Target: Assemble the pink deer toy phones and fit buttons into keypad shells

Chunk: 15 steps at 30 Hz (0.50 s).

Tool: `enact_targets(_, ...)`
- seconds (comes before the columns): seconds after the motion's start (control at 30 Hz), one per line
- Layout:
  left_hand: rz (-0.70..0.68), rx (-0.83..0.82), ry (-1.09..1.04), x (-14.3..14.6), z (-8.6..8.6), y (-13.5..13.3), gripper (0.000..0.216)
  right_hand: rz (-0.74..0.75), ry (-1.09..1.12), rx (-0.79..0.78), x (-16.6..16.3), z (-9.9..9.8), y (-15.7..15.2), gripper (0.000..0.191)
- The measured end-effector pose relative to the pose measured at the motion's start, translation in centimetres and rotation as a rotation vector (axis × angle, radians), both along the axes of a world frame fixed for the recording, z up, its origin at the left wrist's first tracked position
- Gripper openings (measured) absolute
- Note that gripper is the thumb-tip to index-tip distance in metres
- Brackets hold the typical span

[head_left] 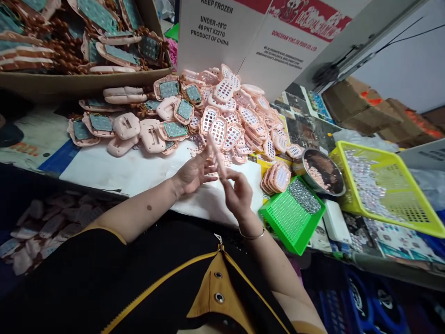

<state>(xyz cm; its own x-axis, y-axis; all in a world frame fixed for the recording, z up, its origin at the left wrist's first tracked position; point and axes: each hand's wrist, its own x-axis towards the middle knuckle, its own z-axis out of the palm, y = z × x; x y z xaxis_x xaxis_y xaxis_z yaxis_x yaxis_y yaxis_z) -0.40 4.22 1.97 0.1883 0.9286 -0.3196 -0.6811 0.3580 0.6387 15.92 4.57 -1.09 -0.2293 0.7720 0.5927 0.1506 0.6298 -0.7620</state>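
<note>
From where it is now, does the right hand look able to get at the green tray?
Probably yes. The right hand is just left of the green tray, with only bare white table cover between them. It does share a pink piece with the left hand.

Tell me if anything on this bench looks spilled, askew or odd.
Small pink bits lie scattered loose on the white sheet below the heap of pink grid covers, just beyond the hands. The yellow basket sits tilted, its shiny pieces bunched at one side.
</note>
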Motion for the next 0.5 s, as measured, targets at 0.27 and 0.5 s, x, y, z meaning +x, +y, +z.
enact_targets(0.27,0.079,-0.042,-0.288,-3.9,-0.6,-1.0,0.034,-0.193,-0.434,0.159,2.1,0.3,1.7,0.017)
enact_targets(0.5,0.031,0.007,-0.166,-3.4,-1.2,-0.3,0.044,-0.259,-0.825,-0.019,3.6,-0.6,6.4,0.018)
